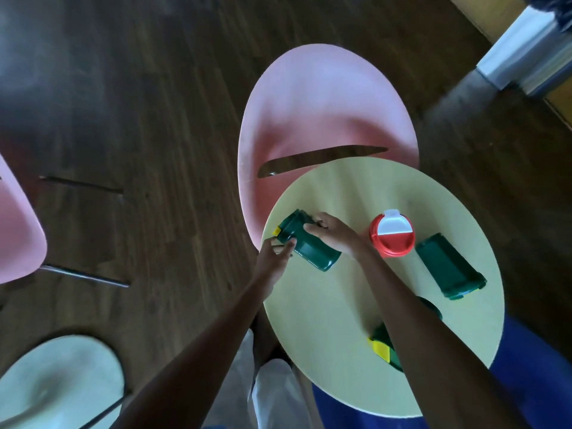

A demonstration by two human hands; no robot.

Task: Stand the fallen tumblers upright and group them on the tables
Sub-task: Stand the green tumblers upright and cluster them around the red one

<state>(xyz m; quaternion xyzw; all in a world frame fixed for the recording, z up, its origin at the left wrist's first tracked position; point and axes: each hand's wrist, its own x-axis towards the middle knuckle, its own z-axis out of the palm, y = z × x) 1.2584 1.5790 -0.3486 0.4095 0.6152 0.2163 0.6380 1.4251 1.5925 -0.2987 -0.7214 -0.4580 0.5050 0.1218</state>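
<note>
Head view, one entry per item

- Green tumbler (309, 243): tipped on its side at the left rim of the round table (325, 320), yellow-tabbed lid end outermost; whether it touches the top cannot be told
- Left hand (275, 258): fingers curled at the lid end
- Right hand (331, 233): wrapped over the body
- Red tumbler (391, 236): upright, just beside the right wrist
- Second green tumbler (448, 267): lying flat, right side
- Third green tumbler (380, 337): lying under the right forearm, near the rim

Hazards, as judged: a slip at the rim drops the held tumbler to the floor; the wrist may topple the red one; the forearm may roll the third off
</note>
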